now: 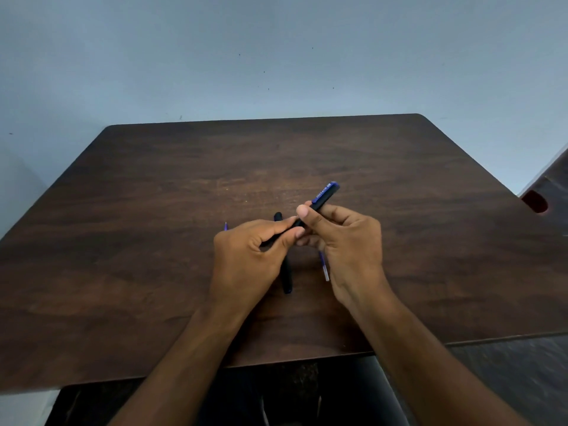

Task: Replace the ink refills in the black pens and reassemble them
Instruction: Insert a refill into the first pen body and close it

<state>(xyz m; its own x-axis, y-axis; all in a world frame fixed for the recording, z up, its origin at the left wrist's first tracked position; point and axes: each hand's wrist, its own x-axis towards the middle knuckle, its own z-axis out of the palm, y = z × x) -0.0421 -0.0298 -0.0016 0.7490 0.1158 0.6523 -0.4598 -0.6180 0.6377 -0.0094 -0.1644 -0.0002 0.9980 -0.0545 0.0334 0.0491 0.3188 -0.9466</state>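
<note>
Pen (323, 198) sits above the bench (153, 241) centre, pinched by left hand (246, 259) and right hand (344, 238), tip toward 1 o'clock; reassembly seems unfinished; another pen (287, 278) and refill (324, 269) lie toward 6 o'clock.

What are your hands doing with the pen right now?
Both hands, left and right, grip one black pen with blue clip. Second black pen and blue-white refill lie beneath. Nothing blocking.

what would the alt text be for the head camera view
Two bare hands hold a black pen with a blue clip above a dark wooden table, the left hand pinching its lower end and the right hand gripping its middle. Another black pen and a refill lie beneath.
</note>
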